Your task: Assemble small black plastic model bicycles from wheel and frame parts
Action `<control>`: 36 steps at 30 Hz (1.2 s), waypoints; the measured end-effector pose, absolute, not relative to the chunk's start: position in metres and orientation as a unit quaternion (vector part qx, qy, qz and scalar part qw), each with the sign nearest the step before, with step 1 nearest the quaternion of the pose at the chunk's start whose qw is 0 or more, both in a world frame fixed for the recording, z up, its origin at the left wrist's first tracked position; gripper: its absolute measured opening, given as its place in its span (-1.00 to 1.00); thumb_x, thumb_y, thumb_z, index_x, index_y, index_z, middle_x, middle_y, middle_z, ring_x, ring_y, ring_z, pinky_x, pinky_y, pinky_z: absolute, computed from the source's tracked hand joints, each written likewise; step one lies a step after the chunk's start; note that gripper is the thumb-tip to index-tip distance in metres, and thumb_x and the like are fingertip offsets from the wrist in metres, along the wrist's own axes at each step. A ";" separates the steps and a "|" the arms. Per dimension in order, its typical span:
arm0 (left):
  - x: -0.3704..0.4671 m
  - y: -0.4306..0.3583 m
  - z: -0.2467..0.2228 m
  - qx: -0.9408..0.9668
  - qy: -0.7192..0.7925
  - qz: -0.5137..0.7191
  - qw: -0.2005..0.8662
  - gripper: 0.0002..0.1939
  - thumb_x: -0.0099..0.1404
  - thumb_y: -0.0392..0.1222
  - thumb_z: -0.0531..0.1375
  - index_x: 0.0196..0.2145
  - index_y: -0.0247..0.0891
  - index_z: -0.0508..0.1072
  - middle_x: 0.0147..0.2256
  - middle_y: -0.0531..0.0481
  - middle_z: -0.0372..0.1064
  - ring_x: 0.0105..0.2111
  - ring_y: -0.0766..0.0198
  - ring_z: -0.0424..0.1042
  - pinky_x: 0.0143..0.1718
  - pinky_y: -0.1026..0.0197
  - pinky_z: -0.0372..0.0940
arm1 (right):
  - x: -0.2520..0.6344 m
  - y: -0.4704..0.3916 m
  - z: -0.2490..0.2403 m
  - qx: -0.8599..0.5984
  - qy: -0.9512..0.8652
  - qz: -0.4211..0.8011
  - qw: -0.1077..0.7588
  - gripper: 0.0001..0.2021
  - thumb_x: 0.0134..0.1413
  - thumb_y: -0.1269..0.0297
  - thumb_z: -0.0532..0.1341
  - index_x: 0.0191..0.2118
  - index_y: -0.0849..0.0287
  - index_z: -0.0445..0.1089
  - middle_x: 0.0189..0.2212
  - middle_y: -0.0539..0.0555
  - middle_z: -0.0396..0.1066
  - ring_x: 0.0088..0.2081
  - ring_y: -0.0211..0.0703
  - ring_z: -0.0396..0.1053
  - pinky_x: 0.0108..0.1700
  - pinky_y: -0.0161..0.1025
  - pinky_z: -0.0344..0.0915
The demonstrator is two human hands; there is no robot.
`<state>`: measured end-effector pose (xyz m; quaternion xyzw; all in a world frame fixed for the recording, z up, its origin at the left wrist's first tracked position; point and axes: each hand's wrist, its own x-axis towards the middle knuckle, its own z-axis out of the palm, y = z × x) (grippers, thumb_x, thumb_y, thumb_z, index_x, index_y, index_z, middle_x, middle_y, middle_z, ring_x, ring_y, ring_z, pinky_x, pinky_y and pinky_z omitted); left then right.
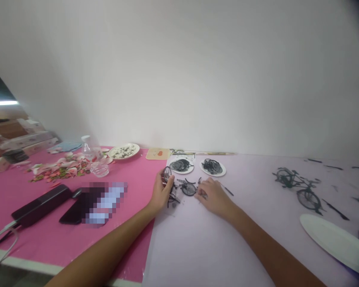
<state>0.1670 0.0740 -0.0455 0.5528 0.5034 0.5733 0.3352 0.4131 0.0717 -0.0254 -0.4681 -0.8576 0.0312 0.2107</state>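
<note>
My left hand (160,193) is closed around a small black part with a spoked wheel (167,173), which looks like a piece of a model bicycle. Curled near the tabletop, my right hand (215,196) has its fingertips together, and whatever is in them is hidden or too small to name. Between the two hands lies another black spoked wheel (188,189) with a curved guard. Thin black pieces (172,200) rest just below my left fingers. A slim dark tool or strip (227,190) lies behind my right hand.
Two white plates, one left (192,170) and one right (224,172), hold black wheel parts at the back. A model bicycle (299,185) and an oval white dish (335,241) are on the right. On the pink cover (131,235) are a phone (74,209), a power bank (43,205) and petals (64,165).
</note>
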 end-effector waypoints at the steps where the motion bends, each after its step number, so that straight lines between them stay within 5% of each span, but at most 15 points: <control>1: 0.167 0.074 -0.046 0.551 0.504 0.574 0.337 -0.36 0.42 0.20 0.16 0.28 -0.20 0.20 0.10 -0.20 0.33 0.02 0.09 0.37 0.02 0.07 0.30 | 0.417 0.074 -0.025 -0.482 -0.850 0.012 0.212 -0.74 0.25 0.17 0.28 -0.44 0.12 0.33 -0.38 0.06 0.41 -0.17 0.03 0.31 -0.06 -0.05 0.19; 6: 0.169 0.073 -0.046 0.550 0.493 0.576 0.352 -0.38 0.42 0.19 0.17 0.28 -0.19 0.20 0.12 -0.20 0.33 0.02 0.09 0.40 -0.01 0.08 0.33 | 0.416 0.078 -0.033 -0.488 -0.835 -0.022 0.254 -0.85 0.27 0.15 0.23 -0.19 0.10 0.40 -0.12 0.15 0.46 0.00 0.09 0.33 0.07 0.02 0.22; 9: 0.171 0.072 -0.047 0.555 0.489 0.574 0.352 -0.39 0.43 0.18 0.16 0.28 -0.19 0.20 0.16 -0.22 0.30 0.06 0.07 0.38 0.02 0.06 0.33 | 0.409 0.077 -0.043 -0.463 -0.852 0.000 0.245 -0.62 0.29 0.06 0.21 0.13 0.08 0.36 0.17 0.18 0.38 0.29 0.16 0.16 0.29 0.12 0.10; 13: 0.171 0.071 -0.048 0.559 0.490 0.568 0.352 -0.39 0.43 0.18 0.15 0.29 -0.16 0.20 0.19 -0.22 0.27 0.07 0.06 0.38 0.02 0.05 0.33 | 0.407 0.079 -0.054 -0.461 -0.863 0.034 0.205 -0.48 0.32 -0.07 0.15 0.26 0.10 0.32 0.30 0.16 0.30 0.42 0.19 -0.03 0.42 0.19 -0.10; 24: 0.171 0.071 -0.048 0.567 0.498 0.555 0.349 -0.36 0.39 0.17 0.21 0.27 -0.20 0.20 0.09 -0.22 0.33 -0.04 0.11 0.43 -0.06 0.09 0.37 | 0.407 0.079 -0.049 -0.470 -0.841 0.037 0.265 -0.69 0.38 0.09 0.14 0.03 0.13 0.50 0.03 0.17 0.51 0.29 0.17 0.19 0.34 0.15 0.09; 30: 0.174 0.070 -0.045 0.564 0.494 0.559 0.354 -0.33 0.31 0.12 0.32 0.25 -0.17 0.25 0.00 -0.17 0.41 -0.18 0.17 0.49 -0.16 0.11 0.42 | 0.407 0.078 -0.046 -0.483 -0.819 0.081 0.298 -0.65 0.47 0.25 -0.04 -0.16 0.10 0.51 -0.09 0.11 0.55 0.25 0.11 0.24 0.27 0.11 0.17; 36: 0.176 0.065 -0.039 0.576 0.480 0.568 0.339 -0.36 0.26 0.08 0.38 0.19 -0.19 0.34 0.01 -0.19 0.47 -0.08 0.09 0.51 -0.04 0.03 0.43 | 0.405 0.079 -0.047 -0.504 -0.806 0.066 0.304 -0.70 0.34 0.38 0.05 -0.26 0.11 0.54 -0.15 0.13 0.57 0.23 0.13 0.26 0.22 0.08 0.21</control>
